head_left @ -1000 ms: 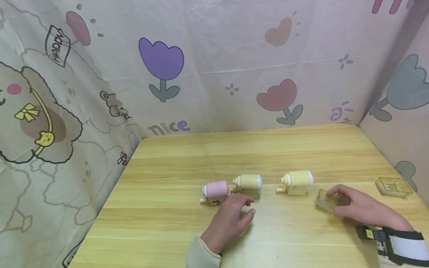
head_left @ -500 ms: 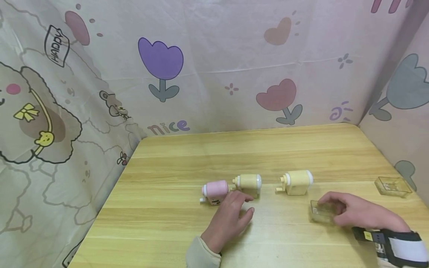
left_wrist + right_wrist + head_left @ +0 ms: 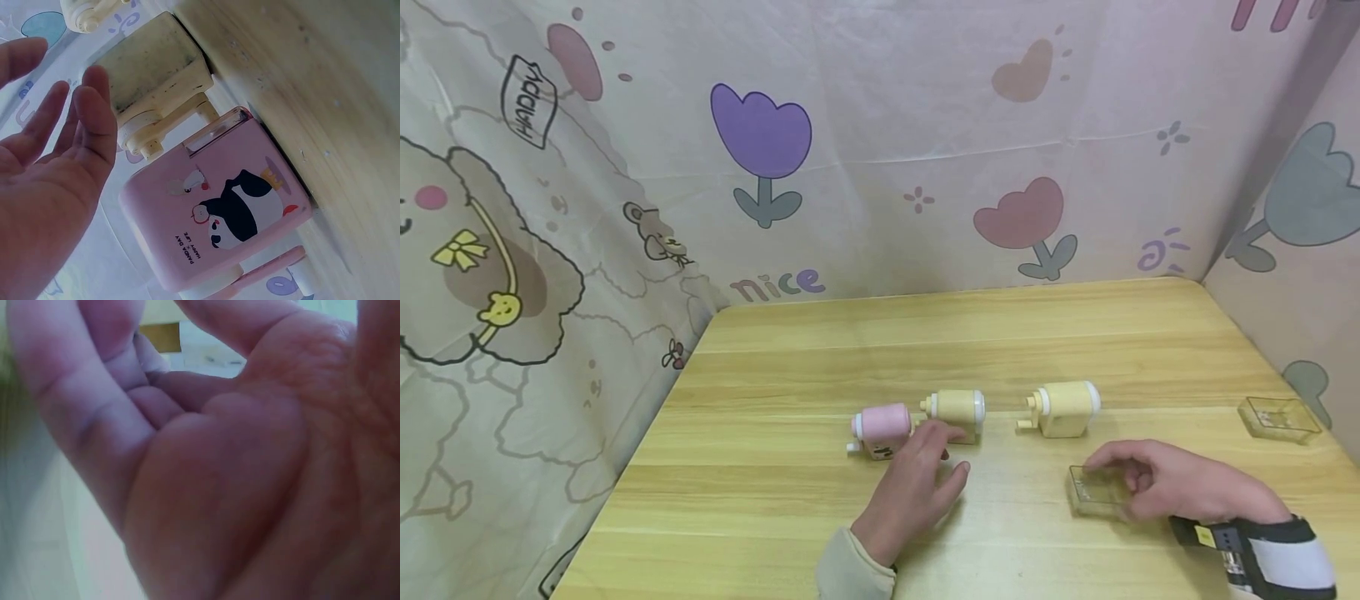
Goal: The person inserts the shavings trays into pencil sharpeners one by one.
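Observation:
My right hand [image 3: 1180, 483] pinches a clear yellowish shavings drawer [image 3: 1093, 493] between thumb and fingers, low over the table at the right. In the right wrist view, the hand [image 3: 219, 475] fills most of the picture and the drawer cannot be made out. My left hand [image 3: 913, 487], fingers relaxed, is in front of a pink crank pencil sharpener [image 3: 883, 425] and a yellow pencil sharpener [image 3: 958, 408]. The left wrist view shows the pink sharpener's panda print [image 3: 244, 209] beside the hand [image 3: 62, 150], apart from it. Another yellow pencil sharpener [image 3: 1067, 408] stands further right.
A second clear yellowish drawer [image 3: 1279, 418] lies near the table's right edge. The wooden table [image 3: 760, 500] meets a printed cloth [image 3: 880, 125] at the back and sides.
My right hand has carried the clear drawer to the left and closer to me. The left hand has stayed almost in place, its fingers shifting slightly; the sharpeners have not moved.

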Tool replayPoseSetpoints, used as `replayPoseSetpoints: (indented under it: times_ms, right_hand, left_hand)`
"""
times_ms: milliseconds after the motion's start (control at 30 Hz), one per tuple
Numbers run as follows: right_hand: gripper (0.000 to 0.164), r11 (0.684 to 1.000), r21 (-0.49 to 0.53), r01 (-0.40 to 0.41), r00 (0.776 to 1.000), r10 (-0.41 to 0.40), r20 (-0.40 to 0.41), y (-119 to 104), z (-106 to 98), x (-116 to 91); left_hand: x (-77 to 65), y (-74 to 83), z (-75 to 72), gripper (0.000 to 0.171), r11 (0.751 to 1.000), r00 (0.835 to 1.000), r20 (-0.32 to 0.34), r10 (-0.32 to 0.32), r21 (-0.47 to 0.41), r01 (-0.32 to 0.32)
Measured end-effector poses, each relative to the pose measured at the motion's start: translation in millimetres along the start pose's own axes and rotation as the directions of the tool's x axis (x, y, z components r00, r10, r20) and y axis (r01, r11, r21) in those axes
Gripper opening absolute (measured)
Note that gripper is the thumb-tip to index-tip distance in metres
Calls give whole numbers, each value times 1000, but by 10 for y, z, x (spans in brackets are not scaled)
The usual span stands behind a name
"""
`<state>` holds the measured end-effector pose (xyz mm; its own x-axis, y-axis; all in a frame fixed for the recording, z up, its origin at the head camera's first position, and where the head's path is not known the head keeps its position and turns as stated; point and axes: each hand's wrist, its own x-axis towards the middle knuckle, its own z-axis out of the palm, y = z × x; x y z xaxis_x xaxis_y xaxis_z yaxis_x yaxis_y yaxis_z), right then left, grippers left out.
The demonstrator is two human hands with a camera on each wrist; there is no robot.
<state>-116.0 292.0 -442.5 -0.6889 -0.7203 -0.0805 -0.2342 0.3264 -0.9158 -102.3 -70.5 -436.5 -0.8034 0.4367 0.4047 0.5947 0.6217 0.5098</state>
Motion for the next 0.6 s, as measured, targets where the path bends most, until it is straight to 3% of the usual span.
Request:
replayPoseSetpoints:
  times_ms: [400,600]
  right_hand:
    - [53,997,-72,6,1000,-5,19,-131,190,165]
    - [53,995,-104,5,1000,-4,11,-173,271,241]
  left_hand:
    - [26,12,57,57,996,996,-86,-12,-95,4]
    - [73,17,78,71,998,993,-112,-30,-59,24]
